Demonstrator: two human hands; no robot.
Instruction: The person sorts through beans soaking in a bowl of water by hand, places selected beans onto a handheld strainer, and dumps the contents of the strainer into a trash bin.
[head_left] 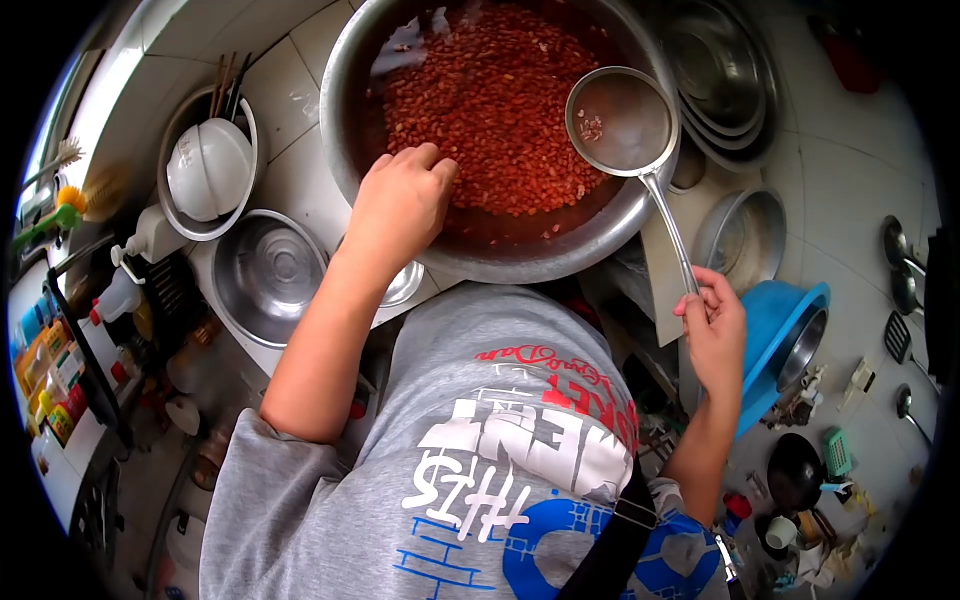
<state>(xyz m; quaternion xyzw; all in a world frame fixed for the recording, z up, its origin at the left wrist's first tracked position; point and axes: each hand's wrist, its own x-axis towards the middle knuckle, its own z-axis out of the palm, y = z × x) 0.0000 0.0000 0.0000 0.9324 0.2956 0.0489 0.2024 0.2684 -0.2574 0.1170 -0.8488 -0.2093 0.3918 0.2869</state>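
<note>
A large metal basin (540,262) in front of me holds many small reddish kernels (480,110), like peanuts or beans, under reddish water. My right hand (716,325) grips the long handle of a fine-mesh strainer (622,115). Its round head is over the basin's right side, with a few pale and reddish bits in the mesh. Over the basin's left part is my left hand (408,188), back upward and fingers curled together. Whatever those fingers may hold is hidden.
Left of the basin stand an empty metal bowl (268,275) and a pot with white bowls (212,170) and chopsticks. Nested metal basins (765,120) are at the right, near a blue tub (765,300). Ladles and a spatula (897,337) hang farther right.
</note>
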